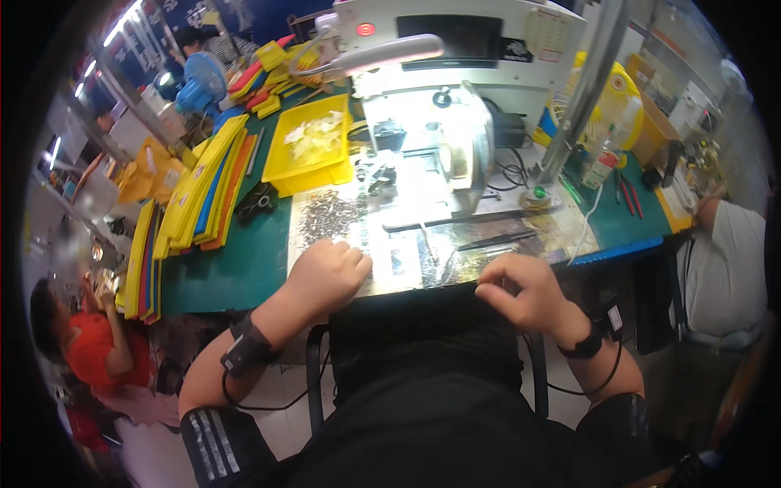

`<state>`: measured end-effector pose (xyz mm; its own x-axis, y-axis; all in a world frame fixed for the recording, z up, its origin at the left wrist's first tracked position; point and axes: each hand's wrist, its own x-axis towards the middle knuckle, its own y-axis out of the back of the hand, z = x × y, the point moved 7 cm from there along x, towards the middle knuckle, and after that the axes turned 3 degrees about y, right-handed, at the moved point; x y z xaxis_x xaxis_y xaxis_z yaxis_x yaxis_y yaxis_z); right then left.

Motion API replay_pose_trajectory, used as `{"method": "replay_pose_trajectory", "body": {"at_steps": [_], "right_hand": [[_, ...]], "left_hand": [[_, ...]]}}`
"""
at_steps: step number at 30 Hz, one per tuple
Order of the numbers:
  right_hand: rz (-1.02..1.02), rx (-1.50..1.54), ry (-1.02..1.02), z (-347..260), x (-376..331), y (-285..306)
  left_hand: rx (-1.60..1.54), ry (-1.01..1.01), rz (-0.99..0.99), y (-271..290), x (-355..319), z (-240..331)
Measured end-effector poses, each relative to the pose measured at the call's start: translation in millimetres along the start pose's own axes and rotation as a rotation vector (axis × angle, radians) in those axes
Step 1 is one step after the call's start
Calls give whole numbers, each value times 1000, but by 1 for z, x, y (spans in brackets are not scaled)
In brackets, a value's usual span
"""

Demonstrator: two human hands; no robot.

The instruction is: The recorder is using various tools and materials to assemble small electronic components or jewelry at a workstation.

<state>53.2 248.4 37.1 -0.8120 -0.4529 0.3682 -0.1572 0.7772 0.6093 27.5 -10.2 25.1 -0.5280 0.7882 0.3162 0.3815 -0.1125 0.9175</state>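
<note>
My left hand (329, 275) is closed in a loose fist at the near edge of the bench, beside a spread of small dark metal pieces (327, 215). Its curled fingers face away, so anything inside is hidden. Over the front edge to the right, my right hand (527, 294) is curled, thumb close to the bent fingers, and nothing shows between them. Beyond it lie dark tweezers (496, 241) on the stained worktop (476, 264). A brightly lit machine with a round wheel-like part (478, 146) stands farther back between the hands.
A yellow bin (285, 179) with clear plastic bits sits back left, near stacked coloured trays (199, 191). A lamp (390, 55) overhangs the machine. Red-handled pliers (630, 197) and a metal post (586, 93) are at right. A person in red (98, 350) sits at left, another (724, 268) at right.
</note>
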Motion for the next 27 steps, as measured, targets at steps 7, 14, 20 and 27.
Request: {"method": "replay_pose_trajectory", "body": {"at_steps": [7,14,20,27], "right_hand": [[-111,53,574,-120,55,-61],[-258,-140,824,-167,88,-123],[-459,396,288,-131,120,-141],[-550,363,521,-138,119,-156]], "left_hand": [[-148,-135,220,13,50,26],[-179,8,121,-3,71,26],[-237,91,45,-13,78,25],[-299,175,-51,-22,85,21]]}}
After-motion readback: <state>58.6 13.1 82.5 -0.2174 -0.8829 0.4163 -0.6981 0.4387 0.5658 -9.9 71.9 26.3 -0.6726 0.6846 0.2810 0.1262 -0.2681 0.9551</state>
